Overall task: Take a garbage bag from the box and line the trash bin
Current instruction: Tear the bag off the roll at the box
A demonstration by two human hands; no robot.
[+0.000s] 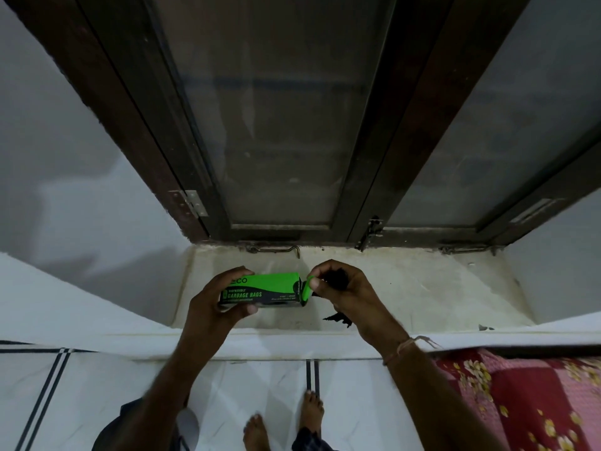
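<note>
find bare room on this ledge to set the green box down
Widest bare patch: the pale stone window ledge between the right hand and the white side wall. A narrower strip runs between the green cardboard garbage bag box and the metal hook latch. Crowded at centre, where the left hand grips the box and the right holds the black plastic garbage bag.
</note>
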